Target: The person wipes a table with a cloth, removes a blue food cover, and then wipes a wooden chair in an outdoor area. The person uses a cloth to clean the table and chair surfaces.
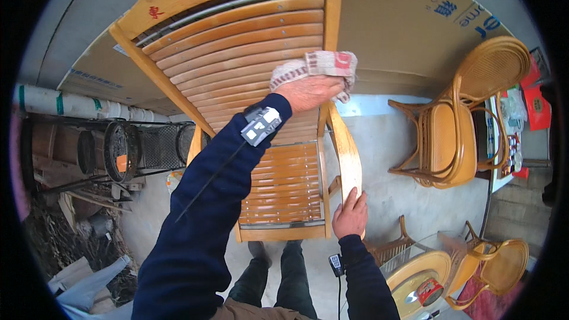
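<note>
A large slatted wooden chair [284, 184] with a high back stands facing me. My left hand [311, 92] is closed on a pale cloth [332, 64] with a red patch and dark stripes. It presses the cloth against the right upright of the backrest [243, 38], over the ends of the slats. Below, my right hand [351, 216] lies on the front of the right armrest [345, 148], fingers stretched out along the wood and nothing in them. Part of the slats is hidden behind my left forearm.
Large cardboard sheets [391, 29] lean against the wall behind the chair. On the right stand a rattan chair [450, 136] and, nearer, a glass-topped table [409, 261] with a red tin [429, 291]. A wheeled metal frame [121, 151] and dry twigs [65, 243] are at left.
</note>
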Motion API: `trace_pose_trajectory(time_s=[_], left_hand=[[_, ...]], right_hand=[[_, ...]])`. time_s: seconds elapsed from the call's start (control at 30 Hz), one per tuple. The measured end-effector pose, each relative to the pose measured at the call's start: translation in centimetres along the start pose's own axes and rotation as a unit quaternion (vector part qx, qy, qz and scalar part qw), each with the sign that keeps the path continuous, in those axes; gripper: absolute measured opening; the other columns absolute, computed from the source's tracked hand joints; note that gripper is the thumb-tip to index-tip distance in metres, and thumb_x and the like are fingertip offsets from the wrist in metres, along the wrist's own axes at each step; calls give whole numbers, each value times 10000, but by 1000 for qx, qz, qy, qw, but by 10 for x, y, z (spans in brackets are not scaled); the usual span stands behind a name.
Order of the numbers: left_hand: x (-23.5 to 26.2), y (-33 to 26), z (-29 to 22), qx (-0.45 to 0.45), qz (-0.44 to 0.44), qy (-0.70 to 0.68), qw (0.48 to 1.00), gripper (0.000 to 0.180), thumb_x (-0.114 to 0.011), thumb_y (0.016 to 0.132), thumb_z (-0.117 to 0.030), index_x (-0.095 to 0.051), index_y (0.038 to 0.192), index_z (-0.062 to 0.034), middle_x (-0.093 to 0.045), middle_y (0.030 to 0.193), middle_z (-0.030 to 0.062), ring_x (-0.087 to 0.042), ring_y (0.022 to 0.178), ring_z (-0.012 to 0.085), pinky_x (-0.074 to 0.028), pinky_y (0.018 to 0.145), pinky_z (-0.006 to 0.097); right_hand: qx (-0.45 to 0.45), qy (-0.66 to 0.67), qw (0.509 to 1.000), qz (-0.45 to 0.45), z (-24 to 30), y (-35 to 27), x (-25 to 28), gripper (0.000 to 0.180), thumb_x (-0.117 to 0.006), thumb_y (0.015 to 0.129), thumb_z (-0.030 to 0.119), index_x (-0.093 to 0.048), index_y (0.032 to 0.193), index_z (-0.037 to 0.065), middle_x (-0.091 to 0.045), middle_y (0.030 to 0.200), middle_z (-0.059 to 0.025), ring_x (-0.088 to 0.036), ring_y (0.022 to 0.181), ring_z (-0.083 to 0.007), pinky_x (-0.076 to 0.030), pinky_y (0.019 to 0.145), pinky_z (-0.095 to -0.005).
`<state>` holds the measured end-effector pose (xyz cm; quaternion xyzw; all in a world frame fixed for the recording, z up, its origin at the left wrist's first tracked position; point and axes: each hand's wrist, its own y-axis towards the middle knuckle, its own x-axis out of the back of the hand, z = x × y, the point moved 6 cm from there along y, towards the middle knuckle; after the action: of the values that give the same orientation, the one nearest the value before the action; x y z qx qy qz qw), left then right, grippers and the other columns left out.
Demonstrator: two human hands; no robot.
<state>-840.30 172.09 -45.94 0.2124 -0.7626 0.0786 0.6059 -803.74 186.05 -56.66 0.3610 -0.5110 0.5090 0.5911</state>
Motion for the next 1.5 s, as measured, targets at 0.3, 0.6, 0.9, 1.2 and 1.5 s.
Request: trace_pose_trajectory(time_s=[0.3, 0.6, 0.9, 1.2, 1.5], left_hand=[[-135, -46, -27, 82, 87, -11, 993, 491, -398, 1127, -138, -529, 1584, -17, -577, 1615, 153, -550, 1496, 290, -429, 1270, 391], [-10, -72, 8, -66, 1, 244, 968, 374, -632, 960, -183, -722, 1307, -74, -693, 1366, 96, -593, 1415, 284, -408, 1283, 449], [233, -219, 69, 95, 23, 450, 888, 331, -666, 895, -143, -741, 1198, -32, -667, 1400, 162, -560, 1453, 351, -378, 1307, 513], [254, -292, 134, 332, -474, 187, 794, 442, -669, 1031, -158, -651, 1418, 54, -267, 1749, 345, -268, 1628, 507, -241, 1341, 494], [167, -255, 129, 326, -447, 355, 753, 549, -699, 1062, -293, -558, 1531, -46, -469, 1612, 266, -428, 1519, 445, -316, 1280, 557]], right_hand=[[7, -11, 1000, 4, -6, 2, -5, 870, -746, 920, 198, -355, 1675, 11, -432, 1591, -407, -612, 1188, -517, -538, 961, -594], [-10, 13, 1000, 15, -8, 3, -8, 880, -737, 929, 201, -340, 1687, -1, -408, 1618, -401, -582, 1277, -539, -522, 1062, -581], [-9, 21, 1000, 10, -5, -1, -4, 870, -733, 931, 179, -335, 1686, 6, -388, 1635, -395, -573, 1301, -530, -524, 1057, -576], [-21, 5, 999, 35, -3, -1, -3, 852, -725, 936, 158, -339, 1679, -1, -388, 1629, -389, -582, 1280, -525, -520, 1059, -566], [-7, -13, 1000, 5, 0, -1, -10, 859, -715, 944, 168, -323, 1685, -21, -397, 1623, -389, -572, 1284, -533, -502, 1070, -581]])
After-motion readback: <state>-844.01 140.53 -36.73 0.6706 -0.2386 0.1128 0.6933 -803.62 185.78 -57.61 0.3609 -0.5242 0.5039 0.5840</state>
